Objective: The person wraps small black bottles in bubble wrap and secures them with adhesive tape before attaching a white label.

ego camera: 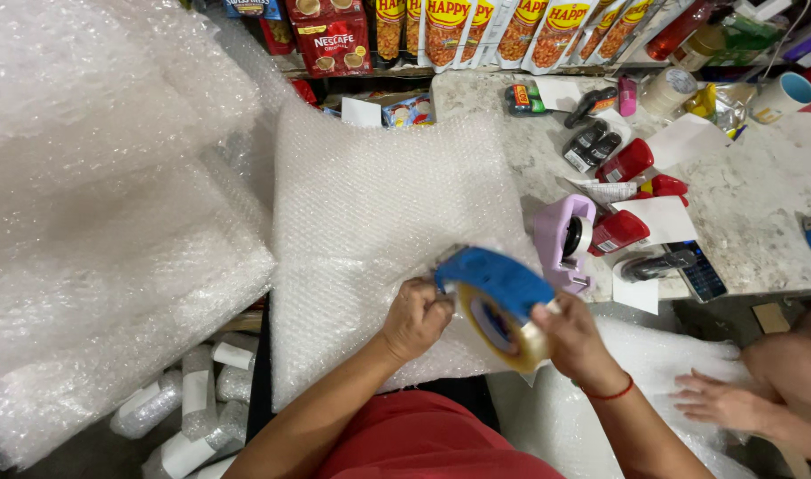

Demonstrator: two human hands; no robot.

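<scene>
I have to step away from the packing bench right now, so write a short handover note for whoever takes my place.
Left hand: closed on the edge of the white bubble wrap sheet, beside the dispenser's front.
Right hand: grips the blue handheld tape dispenser with clear tape roll, held above the sheet.
Nearby: lilac desktop tape dispenser on the marble counter; another person's hand on more wrap at right.
Done: sheet spread out. Left: no tape visibly laid yet.

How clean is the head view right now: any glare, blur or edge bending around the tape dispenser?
Head view: the blue tape dispenser with its clear tape roll is slightly motion-blurred; the big bubble wrap pile at left is glary and washed out; the speckled stone counter edge bends from wide-angle distortion; both hands are evenly lit.
</scene>
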